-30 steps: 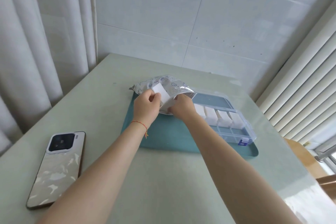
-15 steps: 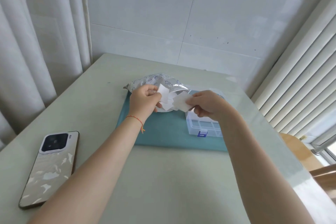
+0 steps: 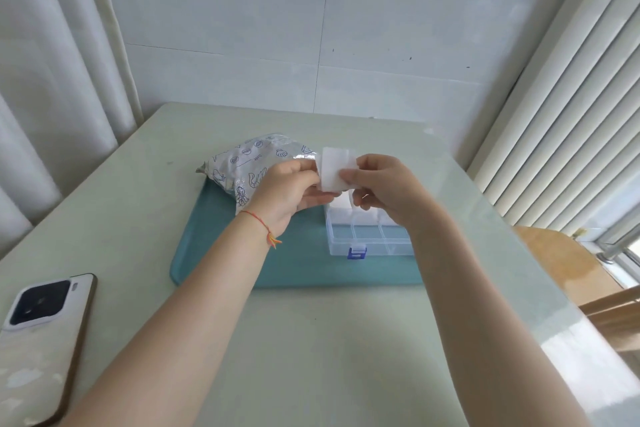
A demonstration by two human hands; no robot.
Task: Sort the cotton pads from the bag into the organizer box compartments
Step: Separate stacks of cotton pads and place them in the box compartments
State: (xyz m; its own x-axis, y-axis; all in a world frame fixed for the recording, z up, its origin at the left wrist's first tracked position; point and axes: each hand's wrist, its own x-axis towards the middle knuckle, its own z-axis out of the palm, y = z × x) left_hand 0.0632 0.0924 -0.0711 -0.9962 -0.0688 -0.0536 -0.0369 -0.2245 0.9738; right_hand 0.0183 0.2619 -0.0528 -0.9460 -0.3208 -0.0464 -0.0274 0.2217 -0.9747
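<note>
Both hands, left [image 3: 289, 189] & right [image 3: 382, 187], pinch one pad [image 3: 336, 168] up over the box [image 3: 367, 236], bag [image 3: 254, 168] at 9 o'clock. Step, I'd judge: squaring pad before drop. Next: lower into a free slot, 6 o'clock side.

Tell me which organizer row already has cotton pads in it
The far row of the organizer box, under the hands, holds white pads; the near row by the blue latch looks empty.

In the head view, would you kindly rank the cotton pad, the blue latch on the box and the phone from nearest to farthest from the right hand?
1. Cotton pad: pinched by the right hand itself.
2. Blue latch: below the hand, on the box's near side.
3. Phone: far left, at the table's near edge.
</note>
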